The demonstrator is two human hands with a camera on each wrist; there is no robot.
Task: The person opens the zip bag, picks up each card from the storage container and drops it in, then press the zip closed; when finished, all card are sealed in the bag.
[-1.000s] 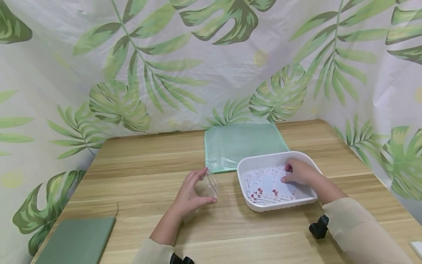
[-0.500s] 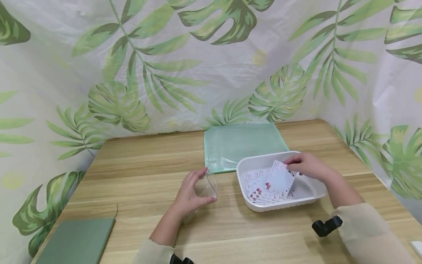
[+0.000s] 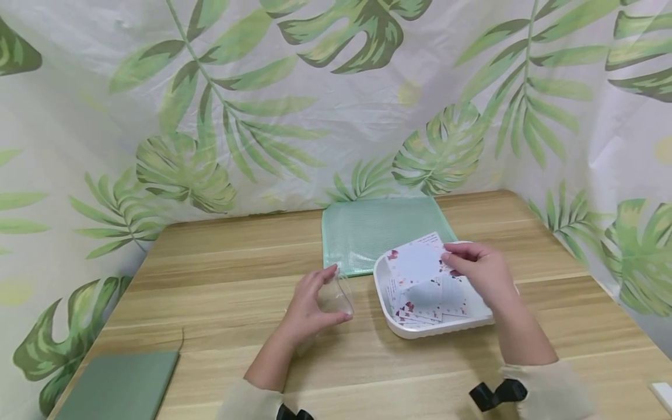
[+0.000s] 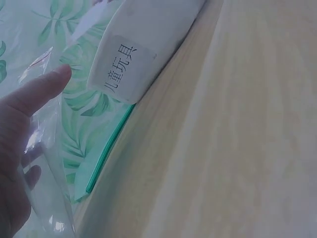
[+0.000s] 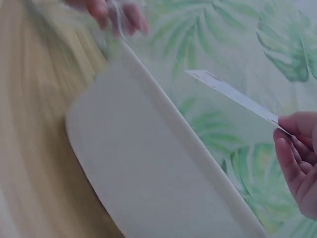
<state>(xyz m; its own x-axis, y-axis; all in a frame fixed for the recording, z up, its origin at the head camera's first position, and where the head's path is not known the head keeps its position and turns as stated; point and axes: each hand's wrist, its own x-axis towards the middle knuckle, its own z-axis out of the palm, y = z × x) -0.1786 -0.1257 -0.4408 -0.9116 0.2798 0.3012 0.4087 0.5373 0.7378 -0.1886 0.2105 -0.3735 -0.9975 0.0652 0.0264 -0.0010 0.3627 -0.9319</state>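
My left hand (image 3: 310,309) holds a clear plastic bag (image 3: 335,298), its mouth spread between thumb and fingers. The bag's glossy film (image 4: 52,203) also shows in the left wrist view. With thumb and fingertips, my right hand (image 3: 485,275) pinches the edge of a white printed card (image 3: 417,263) with small red figures along its border. That card is raised and tilted over a white plastic tray (image 3: 446,331), where more printed cards (image 3: 452,298) lie fanned. In the right wrist view the pinched card (image 5: 237,96) appears nearly edge-on above the tray's rim.
Behind the tray lies a green mesh zip pouch (image 3: 385,224). A grey-green flat board or book (image 3: 121,382) is at the front left of the wooden table (image 3: 231,262). A small white object (image 3: 662,396) sits at the right edge. Leaf-print cloth (image 3: 294,116) hangs behind.
My right hand has lifted a card out of the tray and carried it up and left toward the bag. The left hand keeps holding the bag in almost the same place.
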